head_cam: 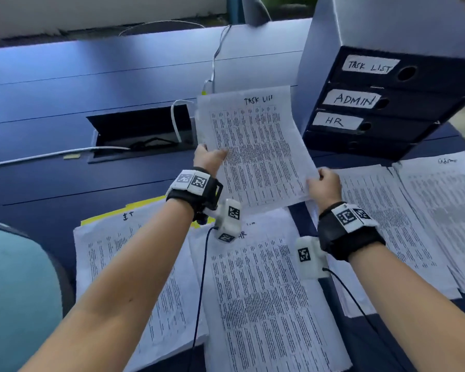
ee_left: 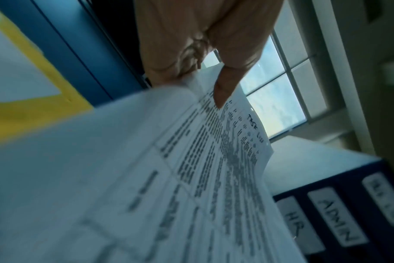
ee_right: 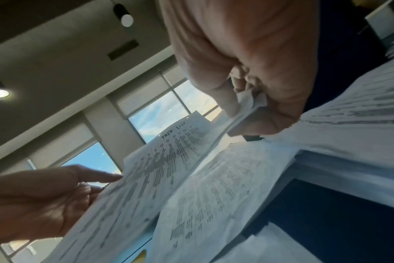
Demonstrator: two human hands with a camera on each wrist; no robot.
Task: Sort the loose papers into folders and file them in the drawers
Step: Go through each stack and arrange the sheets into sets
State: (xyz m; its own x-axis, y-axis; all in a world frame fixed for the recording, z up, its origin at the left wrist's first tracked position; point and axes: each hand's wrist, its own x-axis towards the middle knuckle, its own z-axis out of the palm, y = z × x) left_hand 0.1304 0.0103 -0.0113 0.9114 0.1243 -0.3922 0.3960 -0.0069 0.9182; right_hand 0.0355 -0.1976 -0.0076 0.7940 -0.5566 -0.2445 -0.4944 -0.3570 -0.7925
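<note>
A thin sheaf of printed papers headed "TASK LIST" (head_cam: 255, 149) is lifted above the desk. My left hand (head_cam: 209, 158) pinches its left edge, thumb on the print (ee_left: 223, 92). My right hand (head_cam: 324, 185) grips its lower right corner (ee_right: 247, 105). To the right stands a dark drawer unit (head_cam: 381, 103) with drawers labelled TASK LIST (head_cam: 369, 65), ADMIN (head_cam: 352, 99) and HR (head_cam: 334, 121); all look closed. Flat on the desk lie a pile marked HR (head_cam: 263, 285), a pile marked IT (head_cam: 134, 264) on a yellow folder (head_cam: 110, 214), and more piles (head_cam: 414, 218) at the right.
An open cable hatch (head_cam: 140, 132) with white cables sits in the blue desk (head_cam: 65, 87) behind the papers. A teal chair back (head_cam: 14, 291) is at the lower left. Wrist camera cords hang over the piles.
</note>
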